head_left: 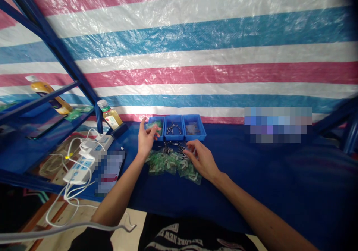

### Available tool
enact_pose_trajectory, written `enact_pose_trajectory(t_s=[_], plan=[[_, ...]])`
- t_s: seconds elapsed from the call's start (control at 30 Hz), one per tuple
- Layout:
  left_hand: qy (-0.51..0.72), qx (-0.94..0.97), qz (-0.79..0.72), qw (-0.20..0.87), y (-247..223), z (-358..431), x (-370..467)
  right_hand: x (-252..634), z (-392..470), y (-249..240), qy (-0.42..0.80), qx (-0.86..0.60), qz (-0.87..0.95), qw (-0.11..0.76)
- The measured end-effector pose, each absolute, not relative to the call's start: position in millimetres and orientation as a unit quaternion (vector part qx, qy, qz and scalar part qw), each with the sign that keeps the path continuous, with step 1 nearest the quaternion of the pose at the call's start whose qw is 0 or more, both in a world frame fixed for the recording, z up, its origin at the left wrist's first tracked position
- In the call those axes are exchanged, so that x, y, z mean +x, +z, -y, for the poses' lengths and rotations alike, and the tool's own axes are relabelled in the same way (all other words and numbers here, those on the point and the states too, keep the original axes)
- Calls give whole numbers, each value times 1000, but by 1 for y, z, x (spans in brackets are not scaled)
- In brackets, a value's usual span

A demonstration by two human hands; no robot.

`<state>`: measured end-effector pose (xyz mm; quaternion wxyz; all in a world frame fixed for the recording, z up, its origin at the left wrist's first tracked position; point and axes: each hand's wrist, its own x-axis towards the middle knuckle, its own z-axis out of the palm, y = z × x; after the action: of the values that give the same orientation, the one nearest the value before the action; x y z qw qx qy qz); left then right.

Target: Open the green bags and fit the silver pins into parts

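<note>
Just left of the middle blue tray, the left hand spreads its fingers loosely at the left tray, no grasped object visible. Directly on the middle tray's near side lie thin dark rods, with green packets beyond them toward the person. Off its near right corner, the right hand curls thumb and fingers beside the rods; whether it pinches anything, I cannot tell. Lifting rods singly should avoid dragging packets along. They point mixed ways; those nearest that hand have long axes running roughly sideways.
</note>
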<state>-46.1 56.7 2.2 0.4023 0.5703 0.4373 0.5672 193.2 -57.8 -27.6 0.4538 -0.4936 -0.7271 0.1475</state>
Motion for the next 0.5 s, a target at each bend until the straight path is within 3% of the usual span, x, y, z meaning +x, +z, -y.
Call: enact_pose_trajectory(t_s=[0.13, 0.3, 0.5], plan=[[513, 663, -439, 325, 7, -48, -43, 193, 57, -26, 129, -467, 764, 426], [324, 856, -368, 164, 7, -32, -33, 190, 56, -27, 101, -429, 821, 364], [210, 932, -270, 120, -5, -22, -23, 190, 58, -23, 79, -436, 842, 307]])
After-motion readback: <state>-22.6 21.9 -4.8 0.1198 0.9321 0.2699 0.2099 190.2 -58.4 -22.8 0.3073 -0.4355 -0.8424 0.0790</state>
